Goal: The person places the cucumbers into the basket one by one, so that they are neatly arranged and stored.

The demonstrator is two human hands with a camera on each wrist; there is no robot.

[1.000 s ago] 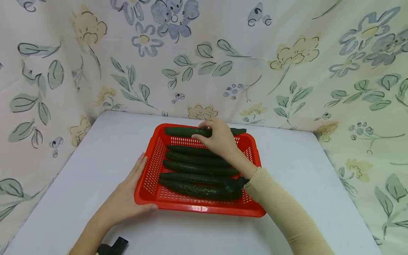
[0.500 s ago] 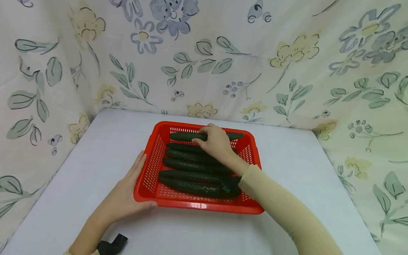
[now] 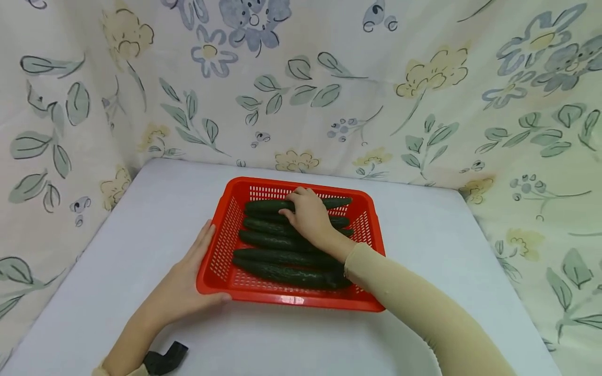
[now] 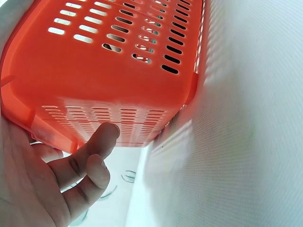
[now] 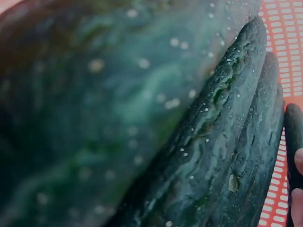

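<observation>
A red plastic basket (image 3: 293, 300) with perforated walls stands on the table, several dark green cucumbers (image 3: 282, 240) lying crosswise in it. My right hand (image 3: 310, 216) reaches in and grips the farthest cucumber (image 3: 261, 206) by its middle, beside the far wall; the palm hides part of it. My left hand (image 3: 188, 287) holds the basket's near left corner, thumb along the front rim. In the left wrist view the fingers (image 4: 80, 175) bend under the rim outside the red wall (image 4: 94, 71). Close cucumbers (image 5: 208, 156) fill most of the right wrist view.
A white cloth (image 3: 155, 219) covers the table. Behind it and at both sides hangs a flowered curtain (image 3: 301, 78). A black device (image 3: 165, 359) is worn at my left wrist.
My right hand has brought its cucumber from above the far rim down and nearer, into the basket beside the others. My left hand stays at the basket's corner.
</observation>
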